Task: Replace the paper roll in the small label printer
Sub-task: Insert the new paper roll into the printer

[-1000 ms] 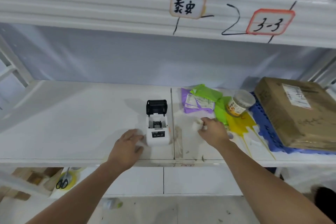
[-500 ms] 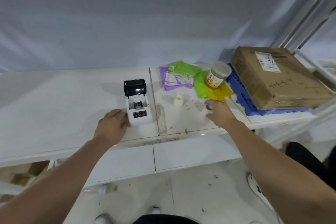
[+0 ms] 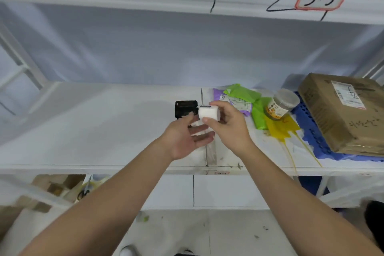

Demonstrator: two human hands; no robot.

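Note:
My right hand (image 3: 229, 125) holds a white paper roll (image 3: 208, 112) between thumb and fingers, lifted above the shelf. Behind it on the white shelf (image 3: 93, 131) stands the small label printer (image 3: 185, 108); only its raised black lid shows, while its white body is mostly hidden by my hands. My left hand (image 3: 188, 138) is open, palm up, just below and left of the roll, its fingertips close to the roll.
Right of the printer lie purple and green packets (image 3: 243, 95), a lidded jar (image 3: 280, 106), yellow sheets (image 3: 280, 129), then a cardboard box (image 3: 342, 110) on a blue mat (image 3: 307, 133). An upper shelf edge carries labels. Scissors (image 3: 84, 192) lie on the lower level.
My right hand picked the paper roll up off the shelf and brought it left over the printer. My left hand left the printer's side and turned palm up under the roll.

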